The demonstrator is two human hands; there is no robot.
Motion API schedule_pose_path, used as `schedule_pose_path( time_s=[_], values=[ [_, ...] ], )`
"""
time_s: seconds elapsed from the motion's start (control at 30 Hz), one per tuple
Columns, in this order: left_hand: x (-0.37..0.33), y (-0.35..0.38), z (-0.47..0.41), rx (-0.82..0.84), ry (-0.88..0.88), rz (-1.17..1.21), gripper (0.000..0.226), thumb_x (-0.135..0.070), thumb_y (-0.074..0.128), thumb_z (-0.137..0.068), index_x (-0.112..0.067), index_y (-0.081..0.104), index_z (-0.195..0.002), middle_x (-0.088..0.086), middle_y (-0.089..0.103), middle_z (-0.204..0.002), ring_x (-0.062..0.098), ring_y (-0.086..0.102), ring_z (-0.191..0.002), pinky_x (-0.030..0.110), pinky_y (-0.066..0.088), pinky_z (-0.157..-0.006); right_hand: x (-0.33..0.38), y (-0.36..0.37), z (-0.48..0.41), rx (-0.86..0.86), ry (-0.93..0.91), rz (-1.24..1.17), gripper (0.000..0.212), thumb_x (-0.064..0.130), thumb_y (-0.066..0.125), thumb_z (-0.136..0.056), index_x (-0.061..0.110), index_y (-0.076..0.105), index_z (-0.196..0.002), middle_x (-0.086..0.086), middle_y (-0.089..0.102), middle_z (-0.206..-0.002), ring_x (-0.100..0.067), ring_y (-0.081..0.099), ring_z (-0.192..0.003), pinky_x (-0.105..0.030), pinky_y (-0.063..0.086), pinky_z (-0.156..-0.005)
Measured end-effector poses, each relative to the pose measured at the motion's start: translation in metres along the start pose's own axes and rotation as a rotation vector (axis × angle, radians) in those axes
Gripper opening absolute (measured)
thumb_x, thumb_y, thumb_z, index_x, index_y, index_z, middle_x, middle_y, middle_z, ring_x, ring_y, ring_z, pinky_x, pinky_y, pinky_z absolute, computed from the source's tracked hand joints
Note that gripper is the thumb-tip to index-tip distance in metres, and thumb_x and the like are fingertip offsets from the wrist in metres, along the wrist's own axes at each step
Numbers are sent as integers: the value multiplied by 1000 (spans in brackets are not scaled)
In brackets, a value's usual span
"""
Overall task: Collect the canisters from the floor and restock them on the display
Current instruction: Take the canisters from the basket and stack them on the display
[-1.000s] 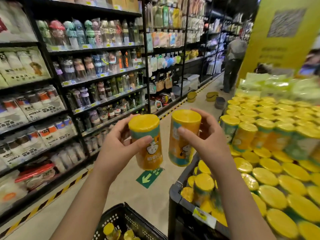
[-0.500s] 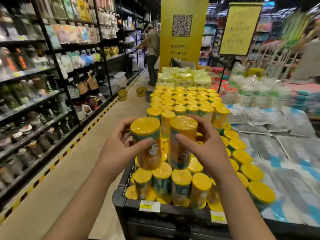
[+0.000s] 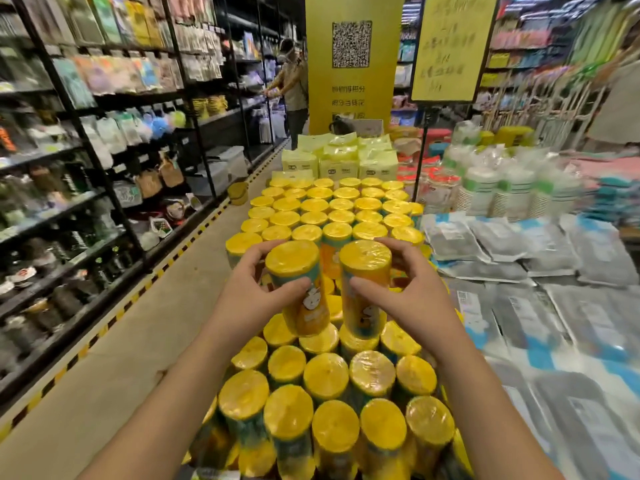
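2 hands (image 3: 251,304) (image 3: 410,303), 2 held canisters (image 3: 294,263) (image 3: 365,261), 1 yellow banner (image 3: 353,98)

Single view, head-worn, wide-angle. Position: standing height at the near end of the massed canisters (image 3: 325,375). Facing: forward and down along their rows toward the yellow banner (image 3: 353,98). Range: close on the left hand (image 3: 249,299) and right hand (image 3: 408,299) at frame centre, forearms rising from the bottom corners. Left margin: shelves (image 3: 69,202) and aisle floor (image 3: 114,358), curved by the lens.

Yellow banner (image 3: 353,109), top centre: QR code; I cannot read its characters.
Yellow sign (image 3: 450,46), upper right: blurred.
My canisters (image 3: 294,259): print unreadable.
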State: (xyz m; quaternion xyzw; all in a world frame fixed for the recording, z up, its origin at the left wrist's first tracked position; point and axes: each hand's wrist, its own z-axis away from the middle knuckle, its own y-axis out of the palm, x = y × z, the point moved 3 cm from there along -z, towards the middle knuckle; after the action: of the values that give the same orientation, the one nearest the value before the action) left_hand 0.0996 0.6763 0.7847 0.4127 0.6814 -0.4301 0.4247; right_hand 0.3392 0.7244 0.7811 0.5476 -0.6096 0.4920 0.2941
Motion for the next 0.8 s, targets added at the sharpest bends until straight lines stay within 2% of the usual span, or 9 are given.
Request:
schedule_pose_path(
  time_s=[0.1,0.27,0.37,0.53,0.7,0.8],
  values=[
    [11,9,-19,19,-31,-38,67,-35,89,-72,-39,55,-130,-18,64,-124,0,63,-113,25,56,-86,-14,-3,-20,14,13,17,66,48,88,-70,47,54,-127,30,60,-122,11,56,-112,-13,48,-83],
    [25,14,-47,7,-45,-83,69,-32,90,-72,-34,54,-131,-19,64,-122,-2,63,-111,27,57,-89,-35,7,-48,15,42,40,71,56,87,-67,46,53,-128,23,58,-129,0,55,-121,-31,53,-94],
    [33,13,-63,45,-44,-138,75,-37,89,-73,-38,49,-137,-23,56,-129,-1,58,-118,25,55,-91,-42,13,-59,-7,64,50,73,54,88,-67,44,52,-129,22,57,-130,-1,54,-122,-27,52,-91],
    [48,13,-96,87,-28,-298,88,-56,88,-64,-39,49,-140,-14,50,-139,9,55,-125,36,54,-99,-49,20,-74,-44,85,73,74,53,88,-67,42,52,-130,23,58,-128,1,54,-119,-28,53,-90],
    [60,23,-126,66,61,-474,80,-48,89,-69,-31,54,-138,-16,48,-129,10,47,-127,28,43,-102,-58,24,-81,-58,107,86,74,51,89,-67,41,51,-130,25,57,-126,5,54,-116,-20,50,-84],
    [75,27,-137,80,50,-545,82,-57,87,-68,-33,53,-138,-14,52,-133,14,43,-131,41,42,-109,-65,25,-83,-56,114,99,73,50,89,-67,43,51,-129,26,56,-125,10,53,-112,-16,48,-81]
  ],
)
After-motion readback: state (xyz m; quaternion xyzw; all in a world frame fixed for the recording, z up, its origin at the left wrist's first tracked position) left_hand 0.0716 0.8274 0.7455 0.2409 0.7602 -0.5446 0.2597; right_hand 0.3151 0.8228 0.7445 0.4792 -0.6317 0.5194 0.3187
